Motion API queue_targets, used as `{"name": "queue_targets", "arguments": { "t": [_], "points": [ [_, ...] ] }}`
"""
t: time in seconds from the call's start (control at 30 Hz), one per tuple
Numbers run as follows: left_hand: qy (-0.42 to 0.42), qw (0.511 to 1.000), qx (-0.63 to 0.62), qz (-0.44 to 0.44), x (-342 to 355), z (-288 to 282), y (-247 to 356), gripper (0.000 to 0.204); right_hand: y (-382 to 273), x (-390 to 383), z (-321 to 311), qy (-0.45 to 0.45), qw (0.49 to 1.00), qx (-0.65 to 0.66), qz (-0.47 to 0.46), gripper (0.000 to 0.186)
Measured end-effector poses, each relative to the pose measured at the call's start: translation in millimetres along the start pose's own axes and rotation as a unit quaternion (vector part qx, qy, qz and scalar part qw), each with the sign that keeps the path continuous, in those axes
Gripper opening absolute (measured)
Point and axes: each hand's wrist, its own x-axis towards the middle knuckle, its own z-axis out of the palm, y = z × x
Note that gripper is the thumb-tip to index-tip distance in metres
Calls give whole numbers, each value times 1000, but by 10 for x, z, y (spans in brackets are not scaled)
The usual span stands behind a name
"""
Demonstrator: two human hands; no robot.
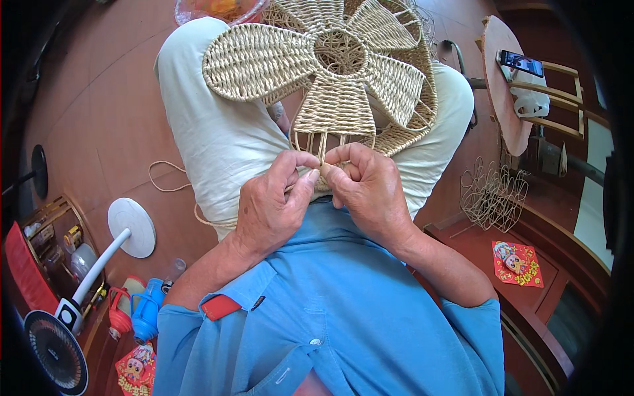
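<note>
A flower-shaped piece of woven straw cord (257,59) rests across my knees, with several petals around a round opening. Below its lowest petal (330,112), loose vertical strands hang toward my lap. My left hand (274,201) pinches cord at the lower end of these strands, fingertips at the middle one. My right hand (363,191) meets it there, thumb and index finger pinched on the same strand area, other fingers curled. A loose cord (170,165) trails out past my left thigh. The woven part behind my fingers is mostly hidden.
Left are a white stand fan (131,228), a toolbox (63,244) and flasks (145,310). Right are a round stool seat (495,125) with a phone (522,63), a plastic bag (530,102) and a bent-wire bundle (492,195). A red basin (205,10) sits beyond my left knee.
</note>
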Motion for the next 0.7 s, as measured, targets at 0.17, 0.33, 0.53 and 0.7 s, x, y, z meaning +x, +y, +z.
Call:
{"name": "queue_targets", "arguments": {
  "t": [0.17,0.33,0.53,0.7],
  "points": [
    [22,996,84,27,114,8,54,15,43,9,17,4,1000,29,4,16],
    [34,997,65,17,231,25,81,13,84,24,13,1,999,44,2,16],
    [10,995,92,-29,323,6,153,19,82,33,-15,-12,997,70,13,16],
    [11,994,108,-29,319,17,178,19,79,57,-109,-73,985,136,80,22]
  ]
}}
